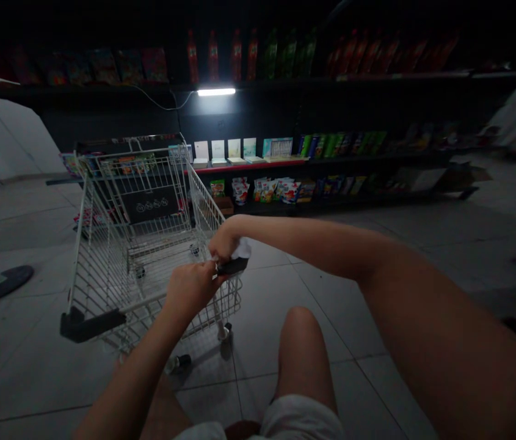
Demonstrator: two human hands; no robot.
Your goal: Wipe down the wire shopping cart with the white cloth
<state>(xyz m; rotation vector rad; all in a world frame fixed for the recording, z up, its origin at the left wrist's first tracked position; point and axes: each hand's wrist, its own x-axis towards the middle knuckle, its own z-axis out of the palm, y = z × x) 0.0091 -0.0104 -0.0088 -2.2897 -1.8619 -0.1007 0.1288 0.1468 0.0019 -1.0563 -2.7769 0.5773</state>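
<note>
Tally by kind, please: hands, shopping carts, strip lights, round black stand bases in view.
Hands: 2 (left hand, right hand)
Wire shopping cart: 1
Strip light: 1
Round black stand base: 1
Total: 5

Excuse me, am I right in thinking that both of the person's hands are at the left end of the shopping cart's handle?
Not quite: the head view shows the left hand and right hand at the right end of the shopping cart's handle, beside its black end piece.
</note>
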